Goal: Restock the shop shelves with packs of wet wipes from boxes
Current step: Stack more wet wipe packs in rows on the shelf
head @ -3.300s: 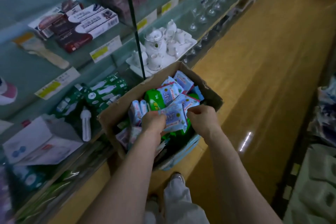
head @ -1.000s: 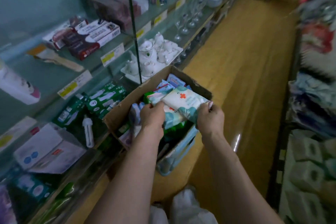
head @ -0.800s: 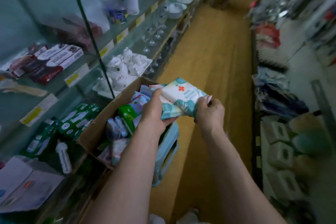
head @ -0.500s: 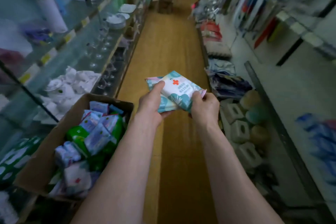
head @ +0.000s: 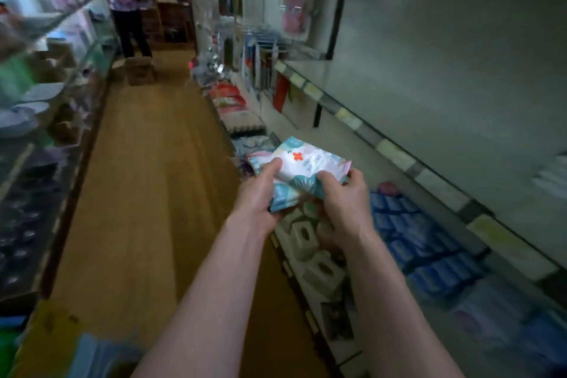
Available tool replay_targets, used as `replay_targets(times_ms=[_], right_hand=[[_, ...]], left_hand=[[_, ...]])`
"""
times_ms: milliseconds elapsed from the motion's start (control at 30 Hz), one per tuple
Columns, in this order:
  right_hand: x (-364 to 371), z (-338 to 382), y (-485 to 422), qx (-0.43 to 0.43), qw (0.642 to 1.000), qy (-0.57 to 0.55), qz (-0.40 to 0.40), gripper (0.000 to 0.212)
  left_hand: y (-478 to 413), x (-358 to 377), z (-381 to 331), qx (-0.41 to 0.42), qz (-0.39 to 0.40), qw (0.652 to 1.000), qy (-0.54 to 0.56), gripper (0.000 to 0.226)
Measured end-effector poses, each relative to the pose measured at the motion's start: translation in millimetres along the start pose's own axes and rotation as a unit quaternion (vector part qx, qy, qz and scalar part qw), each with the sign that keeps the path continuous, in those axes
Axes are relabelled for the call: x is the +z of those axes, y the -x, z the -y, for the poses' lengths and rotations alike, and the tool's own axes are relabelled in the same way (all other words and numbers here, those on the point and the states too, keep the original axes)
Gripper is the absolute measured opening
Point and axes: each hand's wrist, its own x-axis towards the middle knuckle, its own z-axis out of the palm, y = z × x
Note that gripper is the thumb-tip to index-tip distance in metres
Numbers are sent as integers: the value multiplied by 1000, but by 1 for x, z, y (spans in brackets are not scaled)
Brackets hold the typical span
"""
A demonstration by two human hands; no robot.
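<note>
A small stack of wet wipe packs (head: 302, 167), white and teal with a red cross on top, is held out in front of me at mid-frame. My left hand (head: 260, 196) grips the stack's left end with the thumb on top. My right hand (head: 343, 202) grips its right end, fingers curled over the near edge. The cardboard box (head: 36, 337) shows only as a blurred corner at the bottom left. The packs hover just left of the white right-hand shelving (head: 399, 159).
Blue packs (head: 420, 242) and grey boxed goods (head: 310, 245) fill the low right shelf. Glass shelves (head: 40, 120) with dishes line the left. A wooden-floored aisle (head: 147, 181) runs ahead to a person (head: 129, 3) and a carton (head: 139, 70).
My view has swung right, from the box and glass shelves to the white shelving. Both hands lifted the packs out of the box and carried them rightward.
</note>
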Motion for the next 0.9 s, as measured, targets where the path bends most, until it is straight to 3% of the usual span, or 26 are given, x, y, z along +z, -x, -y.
replay_targets(times_ms=[100,233,367,500,700,833,900], right_hand=[[-52,6,-18,9,998,-35,-41,22],[-113,13,-37,52,987,-87,-128,15],[-164,16,-49,19,962,-153,-224,16],[-205,15,-58,3,958,-126,-258,14],[-259,37,-93,-6,942,-69,-329,8],[-290,58,-120,-14,918,-13,-395,35],[-302,63,-133,-25,910,45,-411,39]], left_hand=[[-2,53,23,-45,58,997,-4,39],[2,124,52,-89,121,988,-25,21],[5,186,79,-144,181,971,-59,14],[-5,228,101,-170,223,953,-118,17],[-41,296,104,-127,271,925,-234,29],[-57,352,98,-46,328,879,-343,41],[-62,378,99,-9,351,852,-387,44]])
